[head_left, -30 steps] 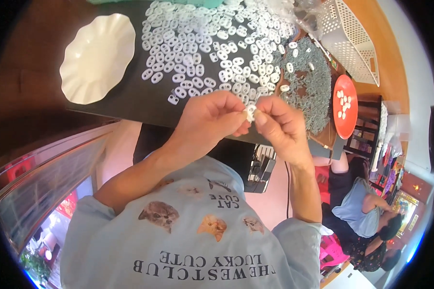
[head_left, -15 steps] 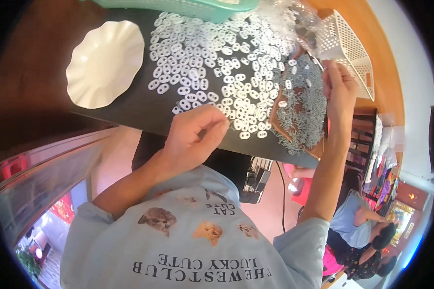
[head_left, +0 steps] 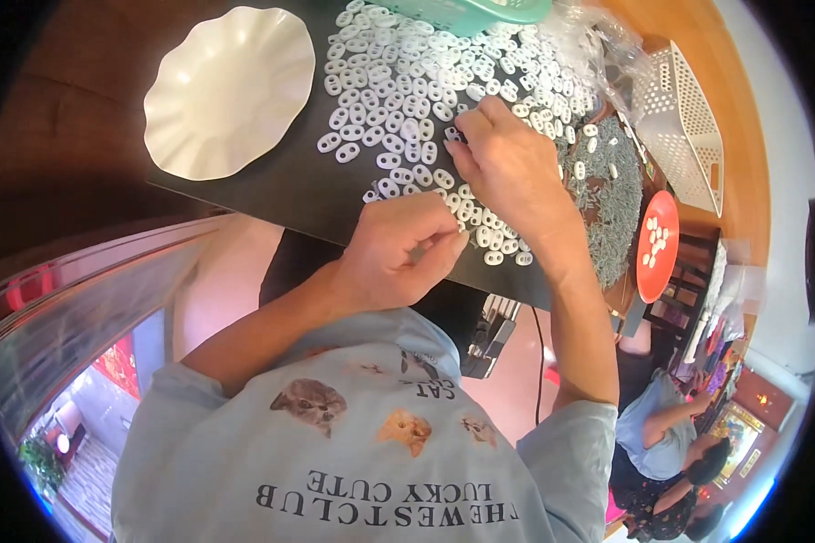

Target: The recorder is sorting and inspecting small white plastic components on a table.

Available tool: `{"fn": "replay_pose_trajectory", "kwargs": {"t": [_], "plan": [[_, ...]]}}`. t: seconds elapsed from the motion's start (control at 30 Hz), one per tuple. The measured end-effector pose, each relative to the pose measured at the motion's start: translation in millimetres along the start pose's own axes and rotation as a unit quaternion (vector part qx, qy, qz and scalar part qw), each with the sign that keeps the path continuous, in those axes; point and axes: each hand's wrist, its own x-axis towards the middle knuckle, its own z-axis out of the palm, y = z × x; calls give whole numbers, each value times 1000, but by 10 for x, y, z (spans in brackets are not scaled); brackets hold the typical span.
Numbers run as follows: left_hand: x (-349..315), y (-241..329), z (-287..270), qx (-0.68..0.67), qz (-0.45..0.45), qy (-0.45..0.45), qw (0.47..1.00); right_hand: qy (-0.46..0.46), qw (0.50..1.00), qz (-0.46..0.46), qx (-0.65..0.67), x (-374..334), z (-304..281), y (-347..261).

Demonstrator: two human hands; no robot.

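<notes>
Many small white oval pieces (head_left: pixel 394 86), each with two dark holes, lie spread over a dark tabletop (head_left: pixel 244 201). My left hand (head_left: pixel 398 249) is closed in a pinch at the near edge of these pieces; what its fingertips hold, if anything, is too small to make out. Over the middle of the spread, my right hand (head_left: pixel 512 167) has its fingers bent together, thumb and forefinger close to a white piece with a dark top. Whether they grip it is hidden. Right of that hand lies a heap of tiny grey parts (head_left: pixel 616 199), with a few white pieces on top.
A white scalloped dish (head_left: pixel 231 95) stands at the left. A green basket (head_left: pixel 480 16) and clear plastic bag (head_left: pixel 607 45) are at the back. On the right are a white perforated basket (head_left: pixel 684 127) and a red plate (head_left: pixel 658 262) with white pieces. Other people (head_left: pixel 656 430) sit beyond.
My right hand has moved left from the grey heap to the white pieces, closer to my left hand. My left hand keeps its pinch. The red plate has come into sight.
</notes>
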Motion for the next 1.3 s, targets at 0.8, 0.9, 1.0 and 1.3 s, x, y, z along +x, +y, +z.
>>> {"fn": "replay_pose_trajectory", "kwargs": {"t": [0.8,0.9,1.0,1.3], "plan": [[165,283,195,-201,-228,59,951,114,990,30,79,-754,-383,-447],[147,270,186,-202,-242,48,948,108,986,17,126,-923,-387,-363],[157,322,219,-201,-238,39,949,147,975,90,142,-1177,-492,113],[106,344,288,-190,-252,0,949,6,981,193,-8,-1448,-451,1045]]}}
